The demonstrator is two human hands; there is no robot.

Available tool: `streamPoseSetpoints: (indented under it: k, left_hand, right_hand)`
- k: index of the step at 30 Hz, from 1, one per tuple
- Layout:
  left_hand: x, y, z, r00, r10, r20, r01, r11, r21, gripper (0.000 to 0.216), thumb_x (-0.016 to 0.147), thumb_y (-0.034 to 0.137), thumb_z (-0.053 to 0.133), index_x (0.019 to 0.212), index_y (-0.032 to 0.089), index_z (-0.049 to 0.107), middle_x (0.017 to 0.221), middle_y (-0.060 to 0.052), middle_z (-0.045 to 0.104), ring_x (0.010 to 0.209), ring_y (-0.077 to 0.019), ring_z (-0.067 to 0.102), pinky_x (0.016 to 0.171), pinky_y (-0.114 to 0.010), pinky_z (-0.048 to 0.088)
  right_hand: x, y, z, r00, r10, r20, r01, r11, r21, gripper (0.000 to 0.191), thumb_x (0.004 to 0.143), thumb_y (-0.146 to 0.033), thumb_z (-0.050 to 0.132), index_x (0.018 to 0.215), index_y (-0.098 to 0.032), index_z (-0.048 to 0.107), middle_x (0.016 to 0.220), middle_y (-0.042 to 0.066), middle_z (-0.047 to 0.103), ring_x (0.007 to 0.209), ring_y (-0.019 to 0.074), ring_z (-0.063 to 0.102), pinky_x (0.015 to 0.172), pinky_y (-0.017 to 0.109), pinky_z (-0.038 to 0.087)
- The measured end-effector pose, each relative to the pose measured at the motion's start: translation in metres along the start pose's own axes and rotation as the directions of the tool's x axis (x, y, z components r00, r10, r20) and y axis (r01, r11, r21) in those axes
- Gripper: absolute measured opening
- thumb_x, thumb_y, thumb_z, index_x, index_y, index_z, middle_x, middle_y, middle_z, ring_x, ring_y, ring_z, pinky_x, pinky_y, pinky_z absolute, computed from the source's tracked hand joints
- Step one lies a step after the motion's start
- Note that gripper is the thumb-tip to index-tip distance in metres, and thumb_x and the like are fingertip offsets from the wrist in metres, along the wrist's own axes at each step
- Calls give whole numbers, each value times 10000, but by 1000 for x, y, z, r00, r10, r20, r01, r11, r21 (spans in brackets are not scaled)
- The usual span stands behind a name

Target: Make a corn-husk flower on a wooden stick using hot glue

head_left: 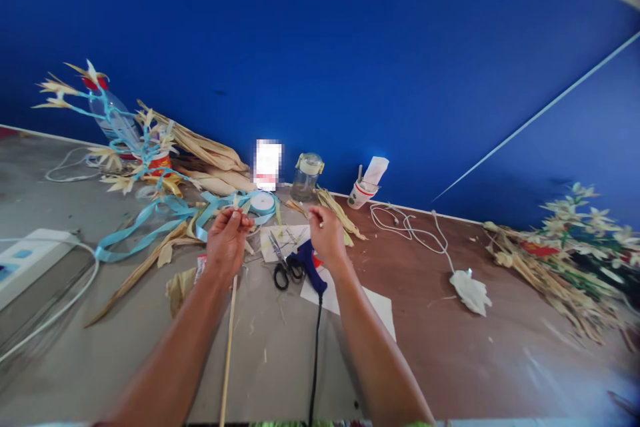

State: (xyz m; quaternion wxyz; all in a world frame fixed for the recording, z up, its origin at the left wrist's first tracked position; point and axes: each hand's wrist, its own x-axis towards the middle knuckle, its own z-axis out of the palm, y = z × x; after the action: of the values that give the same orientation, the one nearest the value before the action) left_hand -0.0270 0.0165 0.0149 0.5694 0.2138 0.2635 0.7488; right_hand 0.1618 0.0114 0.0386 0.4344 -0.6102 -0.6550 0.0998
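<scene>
At nine o'clock on the desk [450, 347] lies a white power strip [25, 257], with loose light-blue ribbon [150, 220] trailing toward the centre. The left hand [227, 240] has its fingers closed around the top of a thin wooden stick [229, 347], which runs down toward six o'clock. The right hand [327, 233], at three o'clock of it, pinches something too small to tell. Judging by this, a steady stick and taut, even wrapping matter most. Scissors [283, 267] and a blue glue gun [310, 267] lie just below the hands.
</scene>
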Motion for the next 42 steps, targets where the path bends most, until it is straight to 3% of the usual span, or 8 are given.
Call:
streamPoseSetpoints:
  k: [6, 14, 20, 24, 29, 32, 37, 42]
  left_hand:
    - [1, -3, -3, 999, 8, 38, -8, 1000, 2, 211, 627, 216, 781, 722, 170, 599, 655, 36, 592, 581, -68, 527, 674, -259, 501]
    - [2, -10, -10, 997, 13, 77, -16, 999, 32, 177, 666, 230, 751, 739, 170, 603, 671, 31, 584, 597, -73, 532, 657, -243, 484]
    - [1, -9, -8, 997, -3, 77, -1, 999, 53, 182, 659, 245, 754, 733, 163, 610, 643, 32, 576, 585, -73, 526, 657, -240, 477]
    - [1, -9, -7, 999, 4, 51, -6, 999, 47, 182, 647, 238, 758, 727, 169, 610, 651, 32, 587, 579, -74, 528, 632, -240, 474]
    - [1, -10, -8, 999, 6, 41, -9, 997, 75, 175, 652, 248, 752, 727, 175, 613, 630, 33, 586, 565, -78, 531, 618, -239, 474]
    - [0, -10, -8, 999, 9, 43, -13, 996, 92, 187, 645, 263, 755, 730, 171, 616, 610, 35, 578, 564, -79, 529, 638, -245, 480]
    - [0, -10, -7, 999, -6, 40, 1, 992, 129, 193, 655, 287, 743, 726, 163, 614, 579, 37, 558, 570, -79, 523, 648, -235, 469]
    - [-1, -11, -8, 1000, 3, 27, -7, 988, 156, 203, 667, 310, 730, 722, 165, 600, 609, 38, 562, 573, -74, 519, 674, -241, 464]
  right_hand:
    - [11, -4, 26, 903, -83, 422, 214, 938, -272, 318, 802, -110, 466, 1028, -192, 674, 1037, 93, 648, 1000, 220, 552, 915, 339, 394]
    - [28, 8, 63, 730, -93, 677, 460, 800, -386, 306, 769, -126, 488, 1001, -207, 671, 1044, 112, 581, 1029, 239, 501, 857, 344, 394]
    - [28, 4, 57, 717, -74, 693, 454, 805, -383, 246, 769, -146, 486, 927, -177, 672, 1026, 116, 633, 986, 234, 541, 828, 326, 400]
    - [33, 4, 47, 705, 59, 707, 336, 850, -406, 195, 765, -203, 520, 846, -206, 698, 962, 86, 690, 948, 229, 592, 784, 298, 415]
    - [46, 8, 57, 791, 203, 577, 142, 857, -496, 327, 866, -345, 399, 908, -199, 688, 1031, 113, 683, 952, 239, 617, 758, 316, 441]
    - [51, 7, 77, 816, 269, 511, 37, 858, -512, 361, 813, -452, 488, 960, -180, 673, 1082, 142, 664, 985, 260, 614, 766, 324, 457]
    - [55, 3, 99, 823, 356, 443, -101, 858, -503, 275, 696, -230, 615, 939, -117, 673, 1068, 205, 657, 979, 305, 622, 768, 355, 462]
    - [60, 7, 79, 841, 330, 428, -176, 916, -359, 182, 763, -196, 498, 802, -131, 663, 869, 126, 692, 849, 224, 642, 704, 288, 453]
